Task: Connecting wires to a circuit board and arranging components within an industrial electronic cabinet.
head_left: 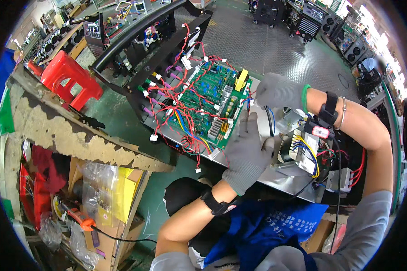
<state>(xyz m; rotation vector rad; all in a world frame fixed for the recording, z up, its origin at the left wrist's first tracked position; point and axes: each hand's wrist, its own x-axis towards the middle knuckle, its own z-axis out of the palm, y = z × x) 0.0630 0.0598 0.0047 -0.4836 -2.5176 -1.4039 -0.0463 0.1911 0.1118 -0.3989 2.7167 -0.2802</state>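
A green circuit board (203, 92) with many components lies on a metal chassis plate (282, 174). Red and black twisted wires (185, 108) with white plugs spread over its left half. My left hand (248, 153), in a grey glove, rests by the board's right edge with its fingers stretched out toward the far side. Just beyond it, my right hand (282, 92), gloved too, has its fingers curled in at the same edge, beside a yellow transformer (241, 80). What its fingertips hold is hidden. Red and dark wires (249, 100) show between the two hands.
Right of the hands sits a coil-like part with yellow and blue wires (313, 158), next to a white terminal block (341, 179). A black frame with a handle (135, 36) stands far left. A red stool (70, 79) and a worn wooden bench (77, 126) are on the left.
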